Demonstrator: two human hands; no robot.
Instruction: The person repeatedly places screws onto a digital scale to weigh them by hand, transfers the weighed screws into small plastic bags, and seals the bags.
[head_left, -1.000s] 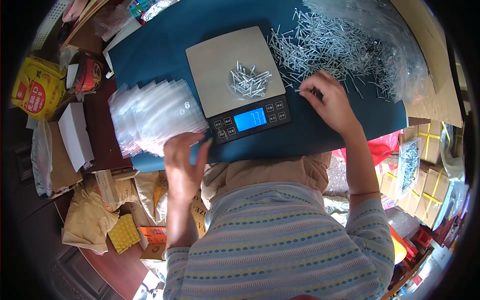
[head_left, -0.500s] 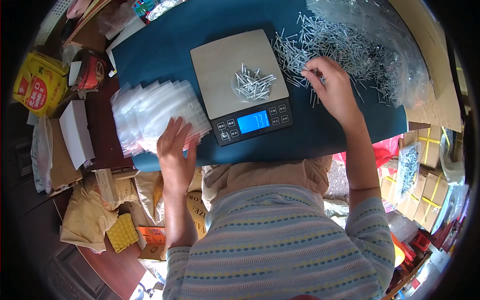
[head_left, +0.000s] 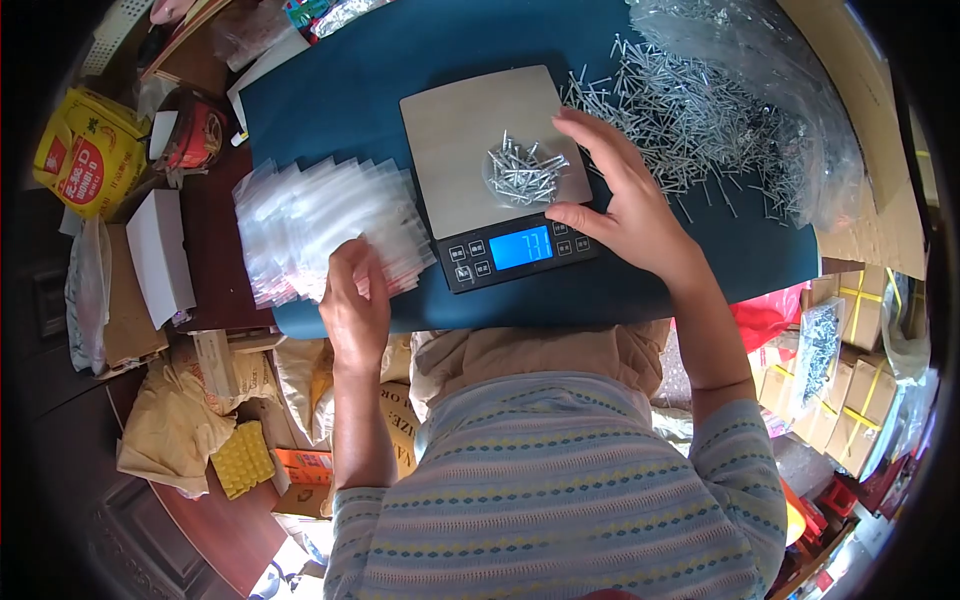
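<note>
Set at the centre of the frame on the dark tabletop point(head_left: 370, 80), a scale point(head_left: 470, 120), lit display point(head_left: 521, 247) toward the body, seemingly for easy reading. On the right part of its plate, a clear shallow dish point(head_left: 490, 165) full of screws point(head_left: 525, 175), likely there to hold the loose pieces together. Of the two hands, right hand point(head_left: 635, 210) released, thumb and fingers spread wide around the dish's right side without clear contact, apparently to suit its round shape. Left hand point(head_left: 350, 310) curled at the lower edge of the fanned clear bags point(head_left: 325, 210), left of centre, fingertips drawn together; too hidden to tell whether gripping one. Fanned that way, probably, for separate edges to pick at. Loose pile of screws point(head_left: 680, 120) at upper right, beside a large plastic bag point(head_left: 825, 130), within short reach of the dish.
</note>
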